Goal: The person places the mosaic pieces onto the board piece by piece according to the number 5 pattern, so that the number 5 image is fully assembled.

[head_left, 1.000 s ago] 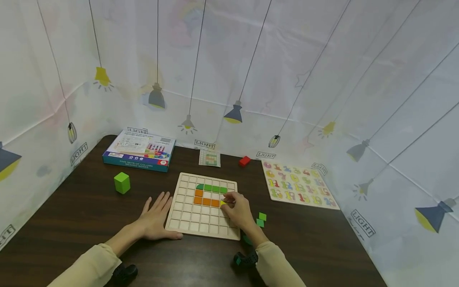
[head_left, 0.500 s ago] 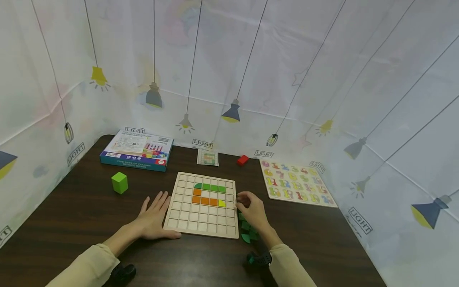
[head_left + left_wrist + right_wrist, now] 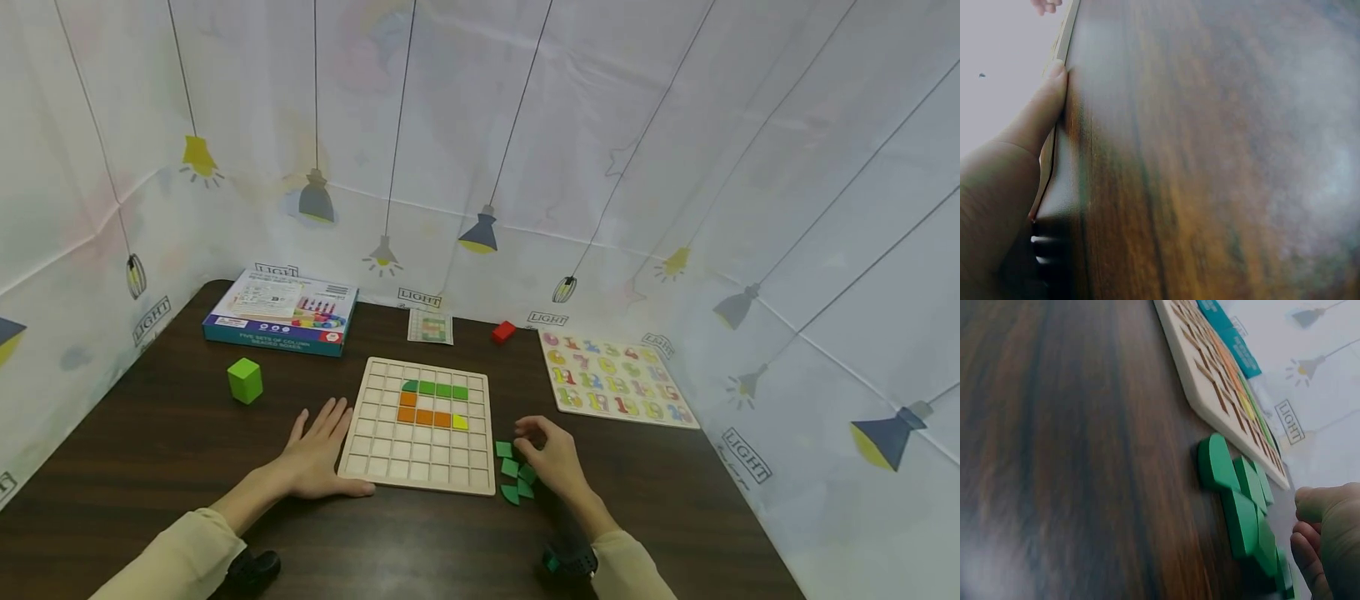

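The left hand (image 3: 318, 462) lay spread on the worktop (image 3: 375, 542), its thumb at the near edge of the wooden grid board (image 3: 416, 458). The right hand (image 3: 551, 450) hovered right of the board above loose green pieces (image 3: 510, 468), fingers bent, with a gap to the thumb. On the grid's far half, a green row (image 3: 442, 390) lay beyond orange squares (image 3: 423, 417), with a yellow square (image 3: 460, 422) at their right end. A patterned card (image 3: 431, 327) and red block (image 3: 503, 332) lay farther off, a number board (image 3: 615, 379) to the right.
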`<state>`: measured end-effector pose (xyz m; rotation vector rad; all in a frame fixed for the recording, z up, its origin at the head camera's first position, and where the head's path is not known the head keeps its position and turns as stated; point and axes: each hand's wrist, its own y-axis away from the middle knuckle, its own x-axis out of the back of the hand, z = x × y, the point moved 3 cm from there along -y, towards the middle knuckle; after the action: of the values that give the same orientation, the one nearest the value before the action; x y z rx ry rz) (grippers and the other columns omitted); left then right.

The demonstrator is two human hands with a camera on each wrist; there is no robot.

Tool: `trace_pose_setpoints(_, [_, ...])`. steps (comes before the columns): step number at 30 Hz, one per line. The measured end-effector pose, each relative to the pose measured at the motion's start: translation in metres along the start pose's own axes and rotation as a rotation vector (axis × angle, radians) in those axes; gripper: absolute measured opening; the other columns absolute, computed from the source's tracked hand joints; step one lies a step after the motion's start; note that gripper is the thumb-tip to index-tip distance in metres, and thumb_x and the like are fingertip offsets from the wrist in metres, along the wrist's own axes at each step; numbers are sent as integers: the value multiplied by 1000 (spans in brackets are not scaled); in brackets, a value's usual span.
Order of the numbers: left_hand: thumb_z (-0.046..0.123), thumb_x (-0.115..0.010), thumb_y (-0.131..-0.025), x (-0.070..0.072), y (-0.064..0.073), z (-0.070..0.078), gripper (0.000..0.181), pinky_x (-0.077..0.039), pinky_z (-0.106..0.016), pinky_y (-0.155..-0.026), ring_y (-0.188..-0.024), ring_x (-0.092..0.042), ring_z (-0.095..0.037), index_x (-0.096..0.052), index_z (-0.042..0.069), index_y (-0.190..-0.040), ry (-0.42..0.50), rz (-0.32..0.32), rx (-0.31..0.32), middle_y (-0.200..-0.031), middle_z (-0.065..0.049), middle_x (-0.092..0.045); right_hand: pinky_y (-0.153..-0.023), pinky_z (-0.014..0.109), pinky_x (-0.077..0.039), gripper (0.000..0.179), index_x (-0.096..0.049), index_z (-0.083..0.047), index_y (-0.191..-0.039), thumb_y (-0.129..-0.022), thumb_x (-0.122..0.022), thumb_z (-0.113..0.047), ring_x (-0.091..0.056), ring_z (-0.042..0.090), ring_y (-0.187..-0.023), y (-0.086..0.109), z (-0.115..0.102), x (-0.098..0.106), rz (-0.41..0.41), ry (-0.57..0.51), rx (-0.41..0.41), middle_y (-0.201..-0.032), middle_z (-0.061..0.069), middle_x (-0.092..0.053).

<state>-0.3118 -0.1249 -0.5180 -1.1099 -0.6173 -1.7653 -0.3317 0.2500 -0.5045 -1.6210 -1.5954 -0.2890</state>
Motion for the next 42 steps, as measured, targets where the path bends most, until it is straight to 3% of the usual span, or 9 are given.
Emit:
trace_pose_setpoints(10, [79, -61, -65, 1, 0, 1, 126, 3, -62, -105, -141, -4, -40, -19, -8, -147, -35, -10, 18, -153, -26, -11, -66, 34, -52, 21, -67, -5, -101, -81, -72, 1, -63, 15, -77, 14, 8, 19, 40, 23, 25, -87, 2, -67])
trace_pose_setpoints(18, [81, -59, -64, -5, -2, -5, 127, 3, -61, -105, -141, -4, -39, -20, -7, -147, -33, 14, 12, -154, -24, -11, -64, 28, -50, 22, -67, -5, -100, -79, -73, 1, -62, 12, -74, 26, 17, 28, 47, 59, -28, -85, 3, -68])
trace_pose_setpoints(24, [76, -63, -66, 1, 0, 1, 125, 3, -62, -104, -140, -5, -41, -20, -9, -146, -5, 5, 5, -152, -27, -12, -66, 28, -52, 28, -66, -4, -104, -78, -74, 3, -63, 17, -78, 28, 19, 29, 7, 11, -36, -88, 5, -67])
trace_pose_setpoints(28, [82, -58, -64, -2, -1, -2, 127, 3, -61, -105, -141, -4, -39, -19, -6, -147, -29, 1, 17, -154, -24, -10, -68, 28, -53, 34, -64, -3, -108, -76, -75, 4, -63, 20, -83, 28, 20, 28, -33, -11, -40, -93, 6, -66])
trace_pose_setpoints(33, [86, -54, -61, -8, -3, -8, 130, 4, -60, -105, -141, -2, -37, -19, -4, -148, -37, 7, 24, -155, -21, -9, -69, 30, -52, 35, -65, -5, -108, -76, -75, 3, -63, 22, -84, 28, 22, 25, -46, 15, -51, -94, 5, -66])
trace_pose_setpoints(42, [83, -57, -63, -6, -2, -6, 128, 4, -61, -105, -141, -2, -38, -19, -6, -148, -33, 9, 12, -154, -24, -10, -66, 29, -50, 29, -66, -5, -106, -78, -74, 1, -61, 17, -80, 27, 19, 24, -42, 55, -32, -92, 2, -66])
